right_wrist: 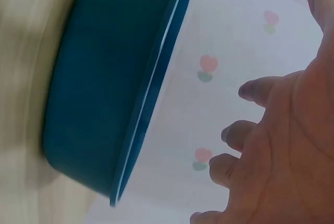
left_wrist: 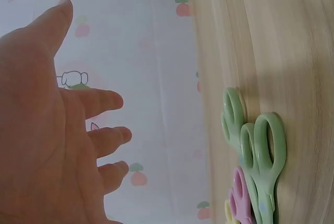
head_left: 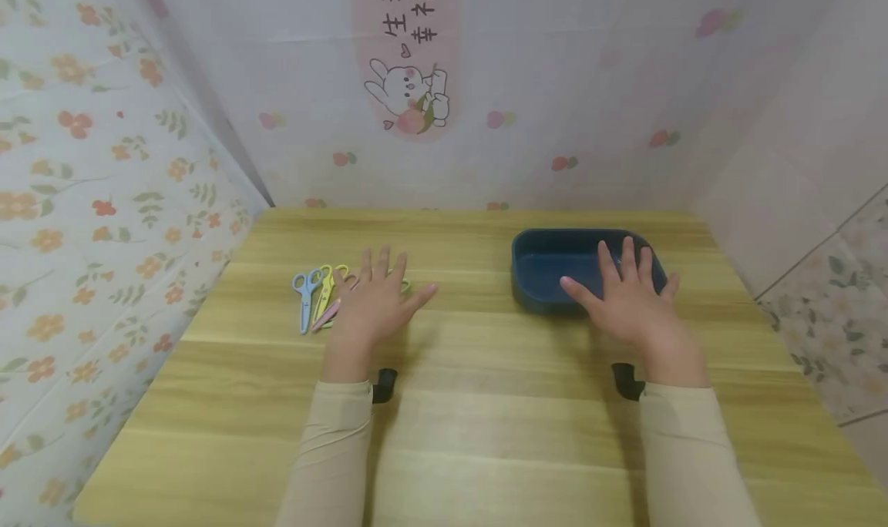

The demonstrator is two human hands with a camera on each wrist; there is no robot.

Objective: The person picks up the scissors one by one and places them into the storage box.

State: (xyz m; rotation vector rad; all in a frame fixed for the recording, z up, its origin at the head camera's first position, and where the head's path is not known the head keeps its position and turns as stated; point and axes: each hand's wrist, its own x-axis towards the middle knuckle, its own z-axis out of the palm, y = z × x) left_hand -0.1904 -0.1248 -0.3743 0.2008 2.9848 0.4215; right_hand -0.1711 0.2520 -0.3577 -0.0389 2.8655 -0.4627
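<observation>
My left hand (head_left: 371, 307) is held with fingers spread above several small scissors, holding nothing. Blue scissors (head_left: 305, 296) and yellow scissors (head_left: 324, 294) lie left of it, and pink scissors (head_left: 326, 315) are partly hidden under it. The left wrist view shows green scissors (left_wrist: 266, 177) beside pink scissors (left_wrist: 240, 195), with my left palm (left_wrist: 36, 125) off to the side. My right hand (head_left: 634, 303), also spread and holding nothing, is over the near right part of a dark blue basin (head_left: 548, 308). In the right wrist view the basin's wall (right_wrist: 104, 78) stands apart from my right hand (right_wrist: 287, 140).
The wooden table (head_left: 451, 434) reaches a back curtain (head_left: 590, 88) with a rabbit print. A floral curtain (head_left: 104, 242) hangs on the left and a pale wall covering (head_left: 819, 165) on the right. A black piece shows at each wrist.
</observation>
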